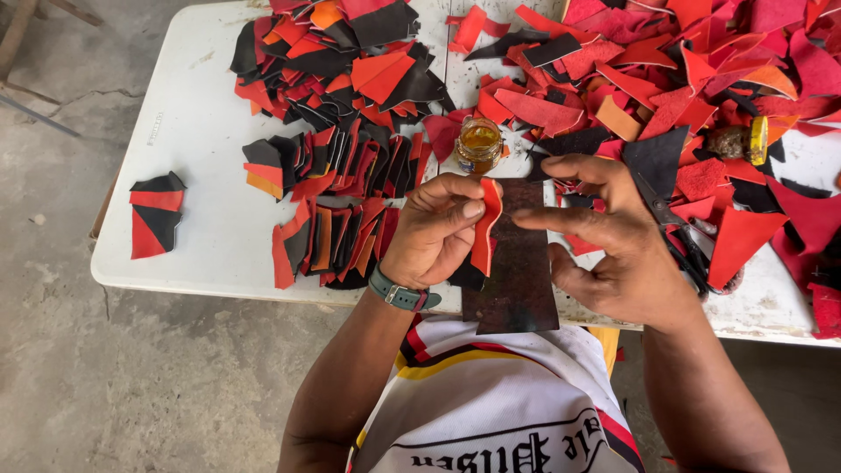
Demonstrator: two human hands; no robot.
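Observation:
My left hand (435, 229) pinches a narrow curved red-orange leather piece (486, 226) between thumb and fingers, above the near edge of the white table (197, 140). My right hand (606, 238) reaches in from the right with its index fingertip touching that piece. Both hands hover over a dark rectangular work board (519, 276) that overhangs the table edge. A small open glass jar of amber glue (479, 145) stands just beyond the hands.
Rows and heaps of red, orange and black leather cutouts (337, 166) cover the table; a loose heap (692, 79) fills the right. Scissors (681, 235) lie by my right hand. A yellow-capped object (743, 140) sits at right. Concrete floor lies to the left.

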